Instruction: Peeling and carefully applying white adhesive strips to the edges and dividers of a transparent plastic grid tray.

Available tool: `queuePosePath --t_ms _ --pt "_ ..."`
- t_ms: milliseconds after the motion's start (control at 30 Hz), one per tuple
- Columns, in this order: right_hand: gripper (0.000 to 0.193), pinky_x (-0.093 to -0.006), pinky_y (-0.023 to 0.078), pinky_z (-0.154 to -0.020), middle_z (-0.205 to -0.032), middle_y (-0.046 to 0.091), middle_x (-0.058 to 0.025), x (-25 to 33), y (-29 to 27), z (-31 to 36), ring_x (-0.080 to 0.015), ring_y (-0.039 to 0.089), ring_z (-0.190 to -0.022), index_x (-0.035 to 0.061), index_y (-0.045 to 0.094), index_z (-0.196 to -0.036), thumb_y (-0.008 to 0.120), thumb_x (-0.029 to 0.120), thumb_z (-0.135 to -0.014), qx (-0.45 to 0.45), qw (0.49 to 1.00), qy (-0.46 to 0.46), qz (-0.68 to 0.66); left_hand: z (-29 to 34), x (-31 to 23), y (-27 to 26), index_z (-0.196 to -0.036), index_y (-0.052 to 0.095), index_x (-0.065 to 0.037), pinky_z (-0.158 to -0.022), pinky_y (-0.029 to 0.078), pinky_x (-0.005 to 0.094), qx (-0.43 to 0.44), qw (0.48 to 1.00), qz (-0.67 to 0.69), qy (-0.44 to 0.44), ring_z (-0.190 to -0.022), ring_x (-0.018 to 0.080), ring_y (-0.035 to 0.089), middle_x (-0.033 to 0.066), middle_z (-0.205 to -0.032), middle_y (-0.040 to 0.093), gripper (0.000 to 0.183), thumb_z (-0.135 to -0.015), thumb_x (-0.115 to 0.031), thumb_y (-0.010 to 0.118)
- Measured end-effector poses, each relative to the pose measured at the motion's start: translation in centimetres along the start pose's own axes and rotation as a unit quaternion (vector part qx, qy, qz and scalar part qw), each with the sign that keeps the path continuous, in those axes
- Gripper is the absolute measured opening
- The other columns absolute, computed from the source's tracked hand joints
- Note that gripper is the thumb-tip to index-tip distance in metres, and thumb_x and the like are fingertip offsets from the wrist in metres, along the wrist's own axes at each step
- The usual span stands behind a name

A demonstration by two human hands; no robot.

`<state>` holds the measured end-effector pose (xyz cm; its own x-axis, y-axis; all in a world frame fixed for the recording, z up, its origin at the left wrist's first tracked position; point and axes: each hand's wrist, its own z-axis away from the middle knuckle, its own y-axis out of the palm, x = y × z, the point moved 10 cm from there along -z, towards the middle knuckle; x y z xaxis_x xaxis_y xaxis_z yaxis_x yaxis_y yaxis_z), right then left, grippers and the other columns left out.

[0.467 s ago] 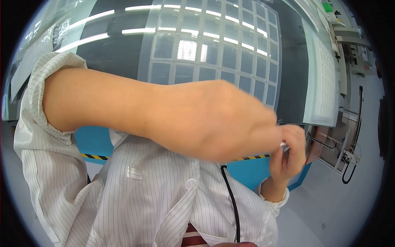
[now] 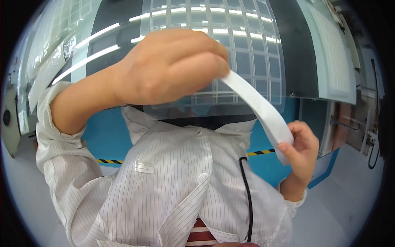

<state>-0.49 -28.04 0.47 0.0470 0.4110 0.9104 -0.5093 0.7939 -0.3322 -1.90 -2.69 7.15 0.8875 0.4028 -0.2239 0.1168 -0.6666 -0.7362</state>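
Currently held item: white, flat, ribbon-like strip (image 2: 263, 110), bowed in the air between the left grip (image 2: 173, 68) and the right grip (image 2: 302, 150); upper end toward 1 o'clock, lower end toward 4 o'clock.
Left grip state: bare hand at 11 o'clock, its back facing the camera; fingers pinched together on the strip's upper end.
Right grip state: bare hand between 3 and 4 o'clock; thumb on the visible face, closed on the strip just above its lower end.
Clear, gridded compartment tray (image 2: 238, 43): 12 to 1 o'clock, beyond the strip, partly covered by the left grip.
Glossy, dark-banded tabletop (image 2: 298, 41): spans 10 to 2 o'clock; bears the tray.
Crumpled transparent film (image 2: 49, 76): 10 o'clock.
White, dark-pinstriped coat (image 2: 164, 193): worn, 6 o'clock; left sleeve turned up.
Thin black cord (image 2: 247, 189): 5 o'clock, along the coat.
Black-and-yellow striped tape (image 2: 109, 161): 8 and 4 o'clock, on a blue surface (image 2: 103, 138).
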Motion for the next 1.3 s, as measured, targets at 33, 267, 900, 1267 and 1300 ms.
queuePosePath --t_ms 33,267,900,1267,1300 --pt "0.039 -0.0216 0.042 -0.076 -0.094 0.058 -0.0029 0.2 0.2 -0.8 -0.0091 0.054 -0.084 -0.0017 0.061 -0.105 0.082 0.022 -0.082 -0.001 1.000 -0.003 -0.012 0.3 -0.3 -0.3 -0.100 0.066 0.003 -0.065 0.057 0.0300 0.012 1.000 -0.002 0.001 -0.079 0.0238 0.070 0.0170 -0.097 0.070 0.018 -0.083 0.002 0.069" --pt "0.027 -0.0228 0.051 -0.074 -0.093 0.069 -0.0089 0.0 4.4 -0.5 -0.0112 0.065 -0.082 -0.0027 0.064 -0.106 0.075 0.015 -0.089 0.085 0.986 0.000 -0.144 3.5 -0.6 -2.5 -0.103 0.068 0.001 -0.071 0.055 0.0280 -0.007 0.996 -0.003 -0.089 -0.085 0.0235 0.070 0.0151 -0.100 0.071 0.028 -0.077 0.011 0.072" --pt "0.025 -0.0168 0.050 -0.067 -0.095 0.070 -0.0044 0.2 8.0 -2.3 -0.0040 0.065 -0.076 -0.0008 0.065 -0.112 0.060 0.022 -0.101 0.124 0.962 -0.026 -0.242 10.4 2.8 -3.5 -0.122 0.058 0.003 -0.073 0.052 0.0233 -0.163 0.816 0.255 -0.493 -0.080 0.0111 0.064 0.0072 -0.097 0.067 0.028 -0.101 -0.014 0.061" --pt "0.023 -0.0215 0.055 -0.069 -0.096 0.069 -0.0037 3.5 8.5 -3.7 -0.0062 0.066 -0.080 0.0004 0.060 -0.117 0.057 0.018 -0.103 0.081 0.973 -0.073 -0.202 7.7 0.1 1.6 -0.127 0.056 0.006 -0.076 0.057 0.0283 -0.043 0.729 0.461 -0.504 -0.087 0.0173 0.069 0.0123 -0.104 0.069 0.037 -0.105 -0.024 0.054" --pt "0.021 -0.0214 0.055 -0.069 -0.096 0.069 -0.0036 3.6 9.3 -3.9 -0.0063 0.066 -0.080 0.0005 0.059 -0.116 0.056 0.017 -0.103 0.088 0.973 -0.067 -0.201 7.5 -0.3 2.0 -0.128 0.056 0.006 -0.077 0.056 0.0282 -0.037 0.718 0.477 -0.505 -0.088 0.0169 0.068 0.0126 -0.105 0.069 0.039 -0.105 -0.026 0.054"
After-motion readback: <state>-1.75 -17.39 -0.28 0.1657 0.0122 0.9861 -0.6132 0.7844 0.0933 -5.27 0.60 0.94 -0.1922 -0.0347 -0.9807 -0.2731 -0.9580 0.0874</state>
